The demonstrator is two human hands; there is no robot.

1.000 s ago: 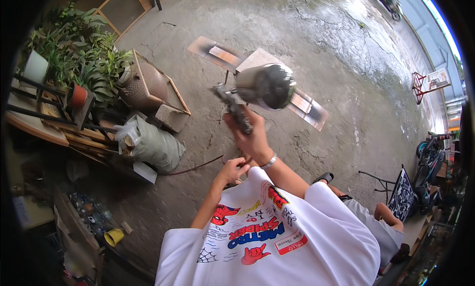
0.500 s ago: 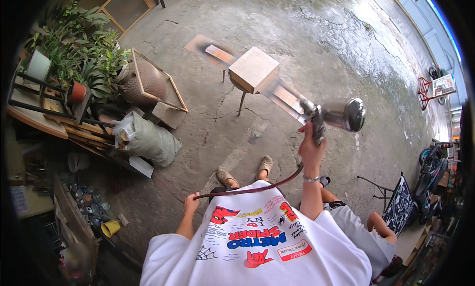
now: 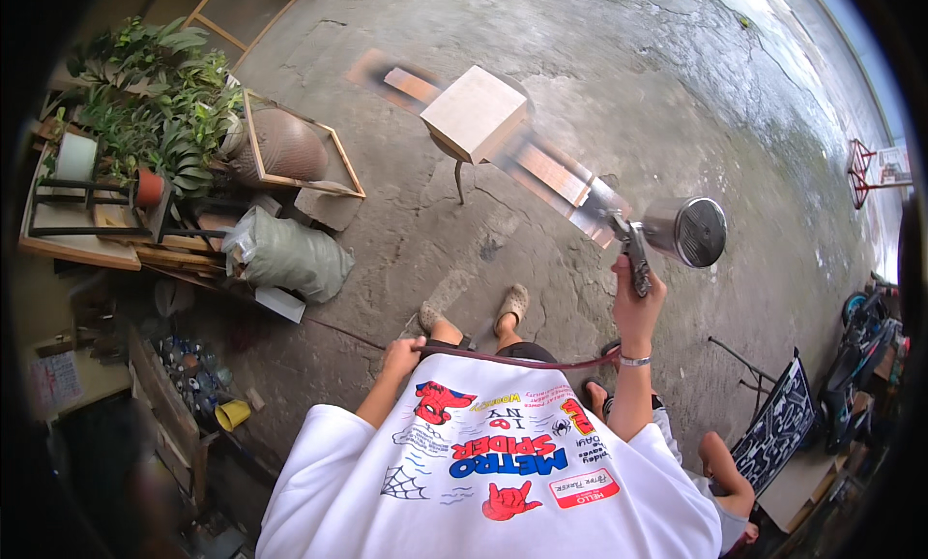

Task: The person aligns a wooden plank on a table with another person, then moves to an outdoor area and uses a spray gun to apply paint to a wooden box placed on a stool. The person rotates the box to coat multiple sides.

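Note:
My right hand [image 3: 638,300] is wrapped round the grip of a metal spray gun [image 3: 630,250], whose round silver cup [image 3: 684,232] sticks out to the right. A dark red hose [image 3: 512,360] runs from the gun side across my front. Its left end passes through my closed left hand [image 3: 400,356], near my waist. Ahead of me a pale square box [image 3: 476,112] sits on a thin-legged stool [image 3: 458,180]. A wooden board [image 3: 551,174] with dark-sprayed edges extends toward the gun, and another board [image 3: 411,83] extends to the far left.
Potted plants [image 3: 155,104], a wooden frame [image 3: 338,153] and a stuffed sack [image 3: 290,254] crowd the left. A yellow cup [image 3: 232,415] lies among clutter lower left. Another person [image 3: 725,482] sits close on my right, near a black patterned panel [image 3: 778,424]. Cracked concrete floor [image 3: 619,85] spreads ahead.
My right hand and the spray gun have shifted slightly right and down, still near the close board's end. My left hand has moved slightly right and up with the hose. The view has shifted slightly.

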